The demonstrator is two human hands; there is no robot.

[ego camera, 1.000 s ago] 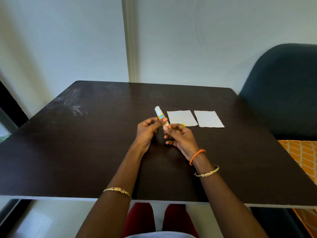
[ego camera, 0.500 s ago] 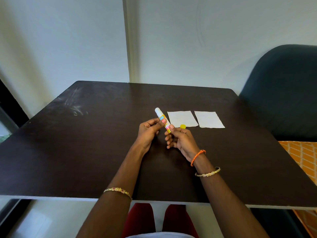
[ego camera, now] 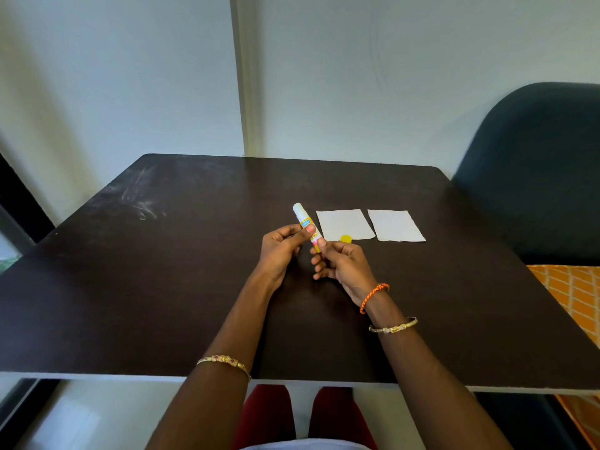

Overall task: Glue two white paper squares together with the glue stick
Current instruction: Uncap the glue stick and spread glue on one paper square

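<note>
Both hands hold a white glue stick [ego camera: 304, 222] with a yellow and blue label, tilted with its white tip up and to the left. My left hand [ego camera: 280, 251] pinches its middle between thumb and fingers. My right hand [ego camera: 341, 264] pinches its lower end. A small yellow cap [ego camera: 346, 238] lies on the dark table [ego camera: 162, 287] just beyond my right hand, at the near edge of the left white paper square [ego camera: 344, 224]. A second white paper square [ego camera: 394, 225] lies flat to its right, a narrow gap between them.
A dark blue chair back [ego camera: 535, 173] stands at the table's right side, with an orange patterned cloth [ego camera: 574, 303] beside it. A pale wall rises behind the table. Faint white scuffs [ego camera: 139, 203] mark the far left of the tabletop.
My right hand has shifted slightly toward the stick's lower end, uncovering the yellow cap on the table. The glue stick stays tilted in much the same place.
</note>
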